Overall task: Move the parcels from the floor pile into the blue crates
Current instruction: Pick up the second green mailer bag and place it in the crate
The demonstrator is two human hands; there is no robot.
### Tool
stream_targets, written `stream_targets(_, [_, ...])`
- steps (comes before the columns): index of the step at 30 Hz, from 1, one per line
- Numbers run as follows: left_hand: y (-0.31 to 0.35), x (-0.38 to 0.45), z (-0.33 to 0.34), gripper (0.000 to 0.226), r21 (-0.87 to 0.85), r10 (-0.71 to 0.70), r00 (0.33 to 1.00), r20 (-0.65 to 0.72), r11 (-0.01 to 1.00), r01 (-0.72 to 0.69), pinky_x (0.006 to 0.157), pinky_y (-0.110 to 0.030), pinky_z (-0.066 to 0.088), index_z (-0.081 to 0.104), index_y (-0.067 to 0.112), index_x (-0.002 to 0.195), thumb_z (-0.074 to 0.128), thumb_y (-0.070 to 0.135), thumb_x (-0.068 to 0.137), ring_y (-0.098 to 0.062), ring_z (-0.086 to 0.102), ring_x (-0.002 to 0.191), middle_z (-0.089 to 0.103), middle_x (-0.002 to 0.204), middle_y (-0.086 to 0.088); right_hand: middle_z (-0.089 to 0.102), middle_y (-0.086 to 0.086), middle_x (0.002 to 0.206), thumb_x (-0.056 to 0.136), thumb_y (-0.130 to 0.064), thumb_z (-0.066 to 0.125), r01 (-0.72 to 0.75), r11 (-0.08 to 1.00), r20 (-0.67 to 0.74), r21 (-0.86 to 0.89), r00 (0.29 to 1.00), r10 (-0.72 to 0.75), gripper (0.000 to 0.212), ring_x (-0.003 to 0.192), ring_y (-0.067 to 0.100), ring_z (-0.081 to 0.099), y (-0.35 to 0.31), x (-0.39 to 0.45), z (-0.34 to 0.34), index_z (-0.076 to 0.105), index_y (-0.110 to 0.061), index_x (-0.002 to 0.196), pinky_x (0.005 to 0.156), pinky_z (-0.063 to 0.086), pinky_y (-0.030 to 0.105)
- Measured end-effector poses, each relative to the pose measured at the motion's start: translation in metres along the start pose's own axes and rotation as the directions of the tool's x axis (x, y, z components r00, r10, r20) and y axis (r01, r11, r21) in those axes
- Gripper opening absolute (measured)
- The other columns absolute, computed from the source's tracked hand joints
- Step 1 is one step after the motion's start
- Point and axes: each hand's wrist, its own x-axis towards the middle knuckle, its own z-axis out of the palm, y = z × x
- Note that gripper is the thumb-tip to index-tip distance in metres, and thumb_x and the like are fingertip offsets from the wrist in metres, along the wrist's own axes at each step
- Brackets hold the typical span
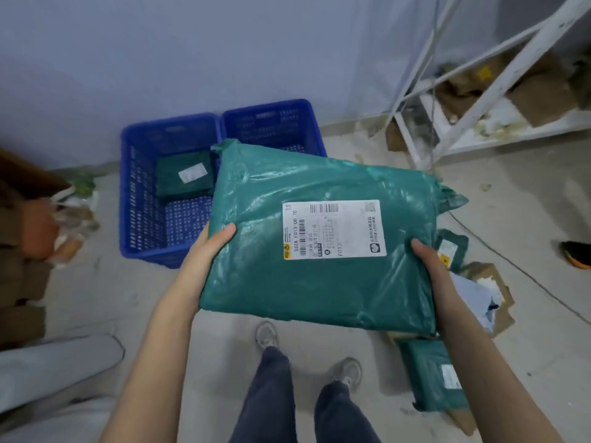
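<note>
Floor (128, 298): pale concrete; I stand on it in grey shoes and dark trousers.
Large parcel (319, 244): a big green mailer bag, held flat in the air in front of me, white shipping label (334, 230) facing up. It hangs over the near right corner of the left crate and hides part of it.
Left crate (144, 203): blue, slotted, against the wall; one small green parcel (185, 179) lies in its far part.
Right crate (271, 126): blue, touching the left crate's side; I cannot tell what is inside.
Floor pile (438, 375): green parcels and brown boxes at my right, beside my feet.
White rack (479, 100): far right, cartons on its low shelf.
Left hand (208, 251): grips the parcel's left edge, thumb on top, fingers hidden underneath.
Right hand (430, 263): grips the right edge, thumb on top, fingers hidden below.
</note>
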Motion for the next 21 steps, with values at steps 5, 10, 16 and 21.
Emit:
stream_targets(5, [0.036,0.018,-0.086,0.039,-0.071,-0.021,0.984,-0.178,0.997,0.009,0.067,-0.029,0.057,0.066,0.043,0.109,0.071,0.046,0.070,-0.016,0.071,0.094,0.072,0.110,0.006,0.077,0.001,0.084,0.068,-0.046,0.062,-0.044,0.999,0.088,-0.006,0.995,0.045,0.026,0.071,0.017,0.074,-0.002,0.056,0.103,0.079,-0.027,0.076,0.055,0.057,0.028])
stream_targets(10, [0.071,0.044,-0.157,0.057,-0.072,-0.013,0.963,-0.268,0.997,-0.007,0.074,-0.036,0.057,0.060,0.039,0.119,0.074,0.050,0.064,-0.020,0.070,0.100,0.070,0.115,0.005,0.076,0.003,0.085,0.071,-0.040,0.059,-0.083,0.996,0.174,-0.036,0.981,0.088,0.032,0.071,0.018,0.073,-0.003,0.108,0.188,0.074,-0.021,0.091,0.055,0.057,0.028])
stream_targets(16, [0.098,0.094,-0.218,0.045,-0.092,0.027,0.931,-0.364,0.994,-0.065,0.077,-0.035,0.056,0.060,0.035,0.116,0.069,0.042,0.073,-0.019,0.069,0.100,0.069,0.116,0.003,0.075,0.003,0.091,0.072,-0.043,0.057,-0.116,0.986,0.227,-0.116,0.964,0.140,0.046,0.076,0.020,0.073,-0.007,0.175,0.263,0.062,-0.019,0.111,0.061,0.058,0.032])
stream_targets(21, [0.120,0.142,-0.265,0.069,-0.122,-0.070,0.891,-0.450,0.992,0.016,0.079,-0.036,0.055,0.050,0.027,0.130,0.068,0.048,0.067,-0.021,0.067,0.103,0.065,0.121,-0.002,0.074,0.007,0.098,0.076,-0.042,0.055,-0.129,0.978,0.246,-0.161,0.955,0.167,0.043,0.083,0.023,0.072,-0.017,0.237,0.319,0.064,-0.018,0.111,0.068,0.057,0.036])
